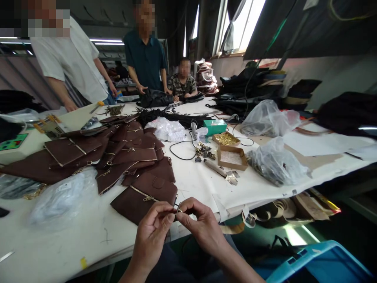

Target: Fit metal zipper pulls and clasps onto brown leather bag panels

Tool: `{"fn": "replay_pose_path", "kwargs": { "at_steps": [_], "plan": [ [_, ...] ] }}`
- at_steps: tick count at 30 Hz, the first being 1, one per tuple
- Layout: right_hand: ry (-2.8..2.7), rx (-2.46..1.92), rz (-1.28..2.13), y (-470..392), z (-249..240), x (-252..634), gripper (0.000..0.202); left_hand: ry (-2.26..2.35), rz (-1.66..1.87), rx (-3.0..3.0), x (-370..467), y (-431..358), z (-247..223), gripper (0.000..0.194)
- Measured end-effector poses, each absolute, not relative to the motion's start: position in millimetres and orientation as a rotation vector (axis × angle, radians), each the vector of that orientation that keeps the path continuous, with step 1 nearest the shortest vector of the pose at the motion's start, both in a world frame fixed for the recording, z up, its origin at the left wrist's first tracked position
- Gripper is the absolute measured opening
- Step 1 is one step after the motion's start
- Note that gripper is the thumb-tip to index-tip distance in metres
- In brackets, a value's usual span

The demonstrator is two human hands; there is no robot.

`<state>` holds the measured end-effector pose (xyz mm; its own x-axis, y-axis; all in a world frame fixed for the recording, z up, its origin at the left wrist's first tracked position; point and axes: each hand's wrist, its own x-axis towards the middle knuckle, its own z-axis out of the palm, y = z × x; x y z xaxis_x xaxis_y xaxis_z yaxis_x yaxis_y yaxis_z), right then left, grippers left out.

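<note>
Near the table's front edge, my left hand [154, 232] and my right hand [202, 224] meet, fingertips pinched around a small metal piece [178, 210] with a short dark strip. Its exact shape is too small to tell. Just behind my left hand lies a brown leather piece [132, 204] with a zipper. A pile of similar brown zippered pieces [132, 151] covers the table to the left.
On the table [188, 181] are a cardboard box [232, 158], a box of gold parts [226, 138], a green box [215, 127], a tool [216, 168] and plastic bags [277, 161]. A blue crate [318, 255] stands lower right. Three people are across the table.
</note>
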<state>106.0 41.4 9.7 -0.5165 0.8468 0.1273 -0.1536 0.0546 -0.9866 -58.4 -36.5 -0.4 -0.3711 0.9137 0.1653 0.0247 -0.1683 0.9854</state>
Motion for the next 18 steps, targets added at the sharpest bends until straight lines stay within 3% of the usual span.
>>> {"fn": "replay_pose_path", "kwargs": {
  "at_steps": [4, 13, 18],
  "plan": [
    [-1.539, -0.684, 1.622, 47.5, 4.9, 95.8, 0.024, 1.407, 1.518, 1.089, -75.1, -33.3, -5.2, 0.04],
    [-1.491, -0.693, 1.803, 50.6, -12.0, 80.8, 0.029, 1.275, 1.439, 1.013, -90.8, -33.4, -18.5, 0.028],
    [-1.497, -0.687, 1.801, 56.2, -16.4, 72.0, 0.03, 1.31, 1.366, 1.046, -105.4, -32.7, -24.9, 0.034]
  ]
}}
